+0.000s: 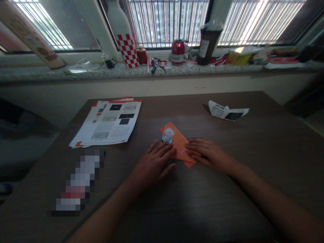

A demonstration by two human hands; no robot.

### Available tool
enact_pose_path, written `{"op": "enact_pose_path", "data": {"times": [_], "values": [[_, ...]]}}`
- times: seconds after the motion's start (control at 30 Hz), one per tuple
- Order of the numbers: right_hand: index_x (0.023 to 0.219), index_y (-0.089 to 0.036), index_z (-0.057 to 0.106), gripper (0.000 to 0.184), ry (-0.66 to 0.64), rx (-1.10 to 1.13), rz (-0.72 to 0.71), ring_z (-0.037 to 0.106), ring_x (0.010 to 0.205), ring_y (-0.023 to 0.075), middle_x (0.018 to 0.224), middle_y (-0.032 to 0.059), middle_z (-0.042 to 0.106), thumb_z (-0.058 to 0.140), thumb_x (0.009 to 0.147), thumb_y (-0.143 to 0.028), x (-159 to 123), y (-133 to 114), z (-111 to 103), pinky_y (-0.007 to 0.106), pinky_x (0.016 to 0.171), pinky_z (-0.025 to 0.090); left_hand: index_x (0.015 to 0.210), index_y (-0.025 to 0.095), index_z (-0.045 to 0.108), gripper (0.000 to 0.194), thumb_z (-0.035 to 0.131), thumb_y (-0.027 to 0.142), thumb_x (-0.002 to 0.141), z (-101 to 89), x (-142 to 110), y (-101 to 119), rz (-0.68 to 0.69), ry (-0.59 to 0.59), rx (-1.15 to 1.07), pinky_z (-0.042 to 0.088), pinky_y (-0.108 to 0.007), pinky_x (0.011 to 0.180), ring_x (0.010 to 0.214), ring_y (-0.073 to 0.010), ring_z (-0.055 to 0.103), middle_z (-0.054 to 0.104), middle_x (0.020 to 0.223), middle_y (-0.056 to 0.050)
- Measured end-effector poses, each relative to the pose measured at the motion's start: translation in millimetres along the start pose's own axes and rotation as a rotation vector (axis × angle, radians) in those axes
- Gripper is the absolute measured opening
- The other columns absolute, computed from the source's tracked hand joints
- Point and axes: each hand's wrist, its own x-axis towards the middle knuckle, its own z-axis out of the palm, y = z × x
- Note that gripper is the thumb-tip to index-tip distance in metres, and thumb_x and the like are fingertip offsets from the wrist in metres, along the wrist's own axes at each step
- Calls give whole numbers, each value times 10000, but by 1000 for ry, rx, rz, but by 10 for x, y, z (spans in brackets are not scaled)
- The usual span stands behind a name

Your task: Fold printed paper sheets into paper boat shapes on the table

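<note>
Dark wood-grain table (222,202), landmark: one folded orange paper (180,141), mid-table. Left hand (154,162), right hand (206,152): fingers extended, pressing it flat, neither gripping. Left of it: one printed white paper stack (108,125). Beyond, right: one folded white paper (227,112). Windowsill behind.

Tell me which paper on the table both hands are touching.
The folded orange paper, in the middle; the folded white paper and the printed stack lie untouched.
</note>
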Motion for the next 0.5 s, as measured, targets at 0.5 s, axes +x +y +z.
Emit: {"op": "enact_pose_path", "data": {"times": [0.5], "values": [[1453,-282,615,394,-2,86,-40,567,1381,258,1432,80,670,578,1062,-312,-7,-163,41,510,1150,485,1536,240,501,555,487,548,1074,46,-10,7,-94,36,6,296,-574,1242,1479,-328,460,502,1595,-145]]}}
